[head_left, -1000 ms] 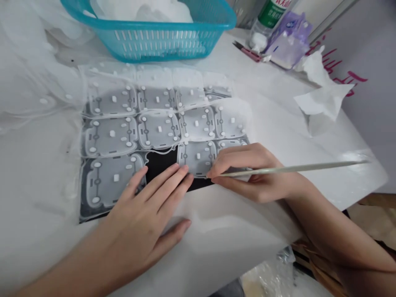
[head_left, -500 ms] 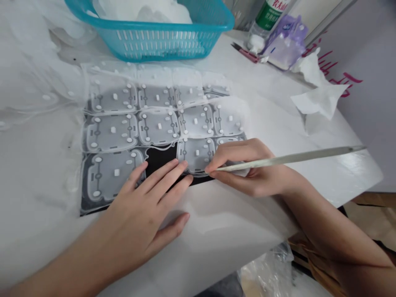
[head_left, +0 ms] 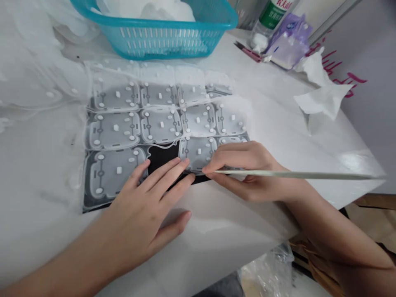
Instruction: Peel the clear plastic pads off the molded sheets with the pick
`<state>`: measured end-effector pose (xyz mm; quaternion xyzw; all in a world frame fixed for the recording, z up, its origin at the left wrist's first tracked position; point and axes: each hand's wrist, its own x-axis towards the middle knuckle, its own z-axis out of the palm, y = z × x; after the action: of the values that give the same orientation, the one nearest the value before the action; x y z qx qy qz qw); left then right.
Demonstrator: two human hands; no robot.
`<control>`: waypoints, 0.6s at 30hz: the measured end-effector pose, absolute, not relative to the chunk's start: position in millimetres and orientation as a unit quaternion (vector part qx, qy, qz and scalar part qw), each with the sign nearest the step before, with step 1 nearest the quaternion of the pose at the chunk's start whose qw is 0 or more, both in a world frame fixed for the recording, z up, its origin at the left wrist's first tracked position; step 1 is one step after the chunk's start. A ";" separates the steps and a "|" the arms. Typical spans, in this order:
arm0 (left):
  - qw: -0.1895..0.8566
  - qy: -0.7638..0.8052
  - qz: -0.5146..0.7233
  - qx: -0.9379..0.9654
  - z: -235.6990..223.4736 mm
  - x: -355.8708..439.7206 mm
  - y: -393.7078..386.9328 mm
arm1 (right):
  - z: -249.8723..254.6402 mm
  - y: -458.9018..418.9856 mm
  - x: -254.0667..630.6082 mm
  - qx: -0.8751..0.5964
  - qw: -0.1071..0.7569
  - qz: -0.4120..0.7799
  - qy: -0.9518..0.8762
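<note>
A translucent sheet of joined, rounded panels with small white nubs (head_left: 116,128) lies on a black backing (head_left: 163,157). One panel's place in the front row is a gap showing the black. My left hand (head_left: 151,206) rests flat with fingers spread, its fingertips over the gap and the panels beside it. In a pinch, my right hand (head_left: 253,171) holds a long, thin, pale stick-like tool (head_left: 315,175) near one end, at the lower edge of a front-row panel (head_left: 199,152). The tool's working tip is hidden by my fingers; its far end points right.
A turquoise basket (head_left: 167,39) with white material stands behind the sheet. Pink-handled snips (head_left: 249,53), a bottle (head_left: 272,18), a purple packet (head_left: 287,43) and crumpled tissue (head_left: 324,101) are at the back right. Translucent sheeting (head_left: 31,70) lies left. The table edge runs along the front right.
The tool's far end has swung down and to the right, so it lies more level. My right fingertips have shifted slightly left along the panel's edge. My left hand stays on the sheet.
</note>
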<state>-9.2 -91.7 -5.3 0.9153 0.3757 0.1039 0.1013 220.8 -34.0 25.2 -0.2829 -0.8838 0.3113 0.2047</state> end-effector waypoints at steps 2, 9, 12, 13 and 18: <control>0.103 0.379 0.104 0.914 -5.3 -8.9 -91.9 | 27.9 -33.9 221.3 -0.280 0.183 0.305 -0.892; 0.091 0.381 0.096 0.915 -5.5 -7.3 -91.5 | 42.5 -29.2 229.9 -0.294 0.123 0.345 -0.883; 0.084 0.377 0.088 0.918 -5.5 -6.6 -91.3 | 46.6 -26.8 237.5 -0.320 0.094 0.355 -0.873; 0.083 0.378 0.087 0.918 -5.4 -6.5 -91.4 | 47.8 -25.9 240.2 -0.329 0.086 0.357 -0.870; 0.084 0.381 0.086 0.917 -3.5 -7.4 -92.7 | 51.4 -20.8 250.7 -0.339 0.076 0.383 -0.856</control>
<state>-7.4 -92.7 -3.5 0.9169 0.3807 0.0860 0.0837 250.7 -20.8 51.4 -0.3390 -0.8560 0.3829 0.0763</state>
